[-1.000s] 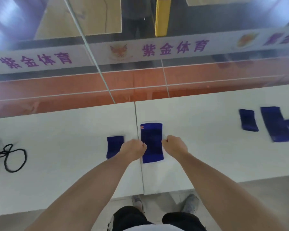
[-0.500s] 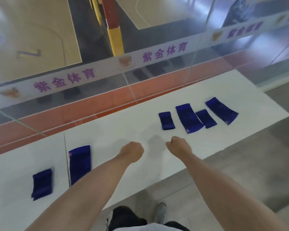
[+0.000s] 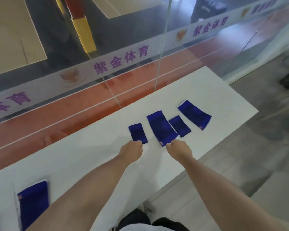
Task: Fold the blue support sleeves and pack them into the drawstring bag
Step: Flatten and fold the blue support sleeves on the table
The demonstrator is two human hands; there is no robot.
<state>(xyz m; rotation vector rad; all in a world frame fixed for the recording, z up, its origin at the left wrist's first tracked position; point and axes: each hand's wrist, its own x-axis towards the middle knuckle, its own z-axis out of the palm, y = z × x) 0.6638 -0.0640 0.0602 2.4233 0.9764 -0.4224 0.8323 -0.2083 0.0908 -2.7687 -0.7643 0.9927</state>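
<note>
Two bare forearms reach out over a long white table [image 3: 77, 155] that stands against a glass wall [image 3: 123, 47] carrying a pale band with purple characters. Beyond the glass lie an orange-red floor strip and a tan court.

Five blue fabric support sleeves show clearly on the table. Largest near the hands is the long blue sleeve [image 3: 162, 126] with a small red tag at its near end; it lies flat, tilted, just beside the short folded sleeve on the right [image 3: 180, 125], their edges touching or very nearly so. Farther right, apart from those, the angled long sleeve [image 3: 194, 115] lies flat with a red tag at its right corner. Left of the long blue sleeve, with a gap of bare table between, sits the small folded sleeve [image 3: 138, 133]. Well apart, at the lower left, the near-left sleeve [image 3: 33, 204] lies flat, partly covered by the left forearm.

The left hand [image 3: 132, 152] is curled with its grip at the near edge of the small folded sleeve; whether it has pinched the cloth I cannot tell. The right hand [image 3: 178, 150] is curled too, its grip meeting the near corner of the long blue sleeve, probably pinching it, though blur hides the fingertips.
</note>
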